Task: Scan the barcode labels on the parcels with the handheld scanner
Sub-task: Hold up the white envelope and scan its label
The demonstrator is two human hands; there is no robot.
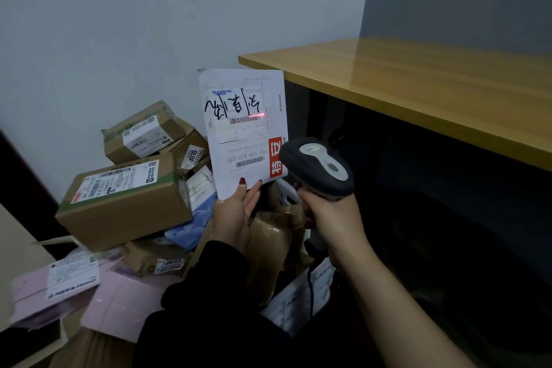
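Observation:
My left hand (236,212) holds a flat white envelope parcel (243,131) upright by its lower edge, label side toward me and upside down. My right hand (331,215) grips a dark grey handheld scanner (318,166) by its handle, just right of the envelope. The scanner's red line falls on the upper barcode (245,119) of the label. A second barcode (250,162) sits lower on the envelope, near a red printed block.
Cardboard boxes with labels (125,203) (143,134) are piled at the left against the wall. Pink mailers (56,287) and brown wrapped parcels (274,245) lie below my hands. A wooden desk top (433,89) juts in at the right, dark space beneath it.

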